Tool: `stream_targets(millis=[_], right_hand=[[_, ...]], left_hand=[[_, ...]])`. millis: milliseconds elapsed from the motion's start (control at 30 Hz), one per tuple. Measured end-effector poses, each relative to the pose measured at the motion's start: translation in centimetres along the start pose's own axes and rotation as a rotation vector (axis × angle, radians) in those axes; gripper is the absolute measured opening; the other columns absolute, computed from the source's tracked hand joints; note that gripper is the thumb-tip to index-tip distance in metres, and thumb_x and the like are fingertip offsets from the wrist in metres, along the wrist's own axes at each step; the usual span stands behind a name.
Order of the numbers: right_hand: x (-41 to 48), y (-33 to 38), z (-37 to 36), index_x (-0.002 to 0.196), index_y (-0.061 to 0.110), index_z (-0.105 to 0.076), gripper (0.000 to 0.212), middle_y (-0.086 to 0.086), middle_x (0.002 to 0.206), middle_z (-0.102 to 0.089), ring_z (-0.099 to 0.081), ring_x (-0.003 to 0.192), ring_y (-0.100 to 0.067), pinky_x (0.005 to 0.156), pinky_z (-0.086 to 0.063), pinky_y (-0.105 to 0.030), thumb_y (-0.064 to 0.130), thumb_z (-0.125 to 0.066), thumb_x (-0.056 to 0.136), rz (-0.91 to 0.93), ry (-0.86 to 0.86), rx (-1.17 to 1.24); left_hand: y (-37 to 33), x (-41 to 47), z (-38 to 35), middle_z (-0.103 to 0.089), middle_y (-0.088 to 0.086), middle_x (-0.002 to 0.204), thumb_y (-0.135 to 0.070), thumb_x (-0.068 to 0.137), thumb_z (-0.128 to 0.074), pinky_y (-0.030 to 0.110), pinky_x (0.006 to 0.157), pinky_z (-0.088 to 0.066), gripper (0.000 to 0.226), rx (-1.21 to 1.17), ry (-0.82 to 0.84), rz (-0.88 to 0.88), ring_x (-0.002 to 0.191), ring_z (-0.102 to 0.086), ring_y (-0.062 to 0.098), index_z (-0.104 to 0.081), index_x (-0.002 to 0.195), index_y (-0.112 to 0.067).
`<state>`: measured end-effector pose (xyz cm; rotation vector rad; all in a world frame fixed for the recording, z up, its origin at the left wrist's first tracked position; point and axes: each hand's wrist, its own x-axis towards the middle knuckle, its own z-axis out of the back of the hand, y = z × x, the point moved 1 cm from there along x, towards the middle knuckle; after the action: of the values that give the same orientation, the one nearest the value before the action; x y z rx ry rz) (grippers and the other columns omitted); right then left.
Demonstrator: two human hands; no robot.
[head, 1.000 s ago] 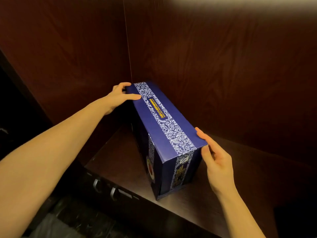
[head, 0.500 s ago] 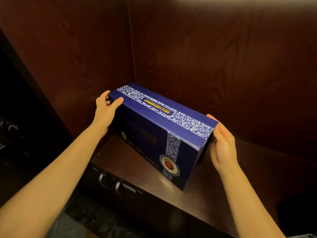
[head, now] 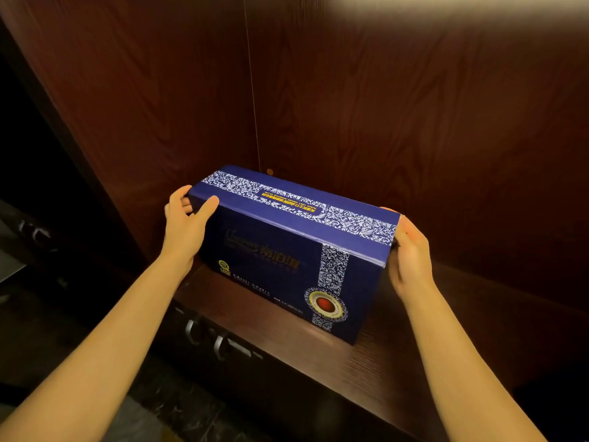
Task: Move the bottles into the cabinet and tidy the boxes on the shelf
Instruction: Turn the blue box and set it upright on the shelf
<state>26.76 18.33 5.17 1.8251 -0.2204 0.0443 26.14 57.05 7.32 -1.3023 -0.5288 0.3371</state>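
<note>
A long dark-blue box with a white patterned band and a red round seal sits on the dark wooden shelf, its long side facing me, close to the back corner. My left hand grips the box's left end, thumb on the front face. My right hand presses against its right end. No bottles are in view.
Reddish-brown wood panels form the back and left walls of the shelf recess. Below the shelf's front edge are cabinet doors with metal handles. A dark marble floor lies below left.
The box has been turned from pointing end-on toward me to lying sideways along the back wall. Both hands stayed on its ends and swung with it.
</note>
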Motion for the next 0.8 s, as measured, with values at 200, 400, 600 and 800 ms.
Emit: stream_targets(millis=[200, 400, 600, 800], right_hand=[[0.0, -0.2, 0.1, 0.127, 0.020, -0.066, 0.029, -0.001, 0.119, -0.074, -0.070, 0.112, -0.015, 0.080, -0.060, -0.026, 0.030, -0.050, 0.106, -0.020, -0.013, -0.035], [-0.7, 1.1, 0.2, 0.119, 0.026, -0.067, 0.031, 0.018, 0.107, -0.072, -0.066, 0.103, 0.004, 0.081, -0.048, -0.022, 0.043, -0.045, 0.105, -0.015, -0.047, -0.322], [-3.4, 2.8, 1.1, 0.145, 0.023, -0.049, 0.045, 0.003, 0.133, -0.061, -0.055, 0.124, -0.014, 0.084, -0.042, -0.017, 0.043, -0.044, 0.105, 0.084, -0.051, -0.801], [-9.4, 4.6, 1.1, 0.132, 0.022, -0.060, 0.034, -0.001, 0.132, -0.065, -0.060, 0.118, -0.020, 0.086, -0.047, -0.032, 0.037, -0.052, 0.102, 0.211, -0.003, -1.111]], left_hand=[[-0.2, -0.4, 0.0, -0.035, 0.000, 0.149, -0.049, 0.087, -0.068, 0.014, 0.076, -0.036, 0.071, 0.028, 0.001, -0.004, 0.122, -0.041, 0.011, -0.035, 0.147, -0.033], [-0.9, -1.5, 0.1, -0.030, 0.004, 0.153, -0.047, 0.091, -0.064, 0.027, 0.100, -0.041, 0.075, 0.114, -0.021, -0.047, 0.123, -0.040, 0.009, -0.029, 0.153, -0.024], [-0.5, -5.3, 1.2, -0.038, 0.002, 0.140, -0.042, 0.092, -0.065, 0.026, 0.091, -0.041, 0.056, 0.319, -0.025, -0.276, 0.117, -0.050, 0.012, -0.047, 0.139, -0.017], [-1.2, -10.1, 2.5, -0.055, -0.009, 0.115, -0.038, 0.094, -0.062, 0.035, 0.084, -0.050, 0.032, 0.445, 0.118, -0.440, 0.104, -0.060, 0.013, -0.061, 0.121, -0.021]])
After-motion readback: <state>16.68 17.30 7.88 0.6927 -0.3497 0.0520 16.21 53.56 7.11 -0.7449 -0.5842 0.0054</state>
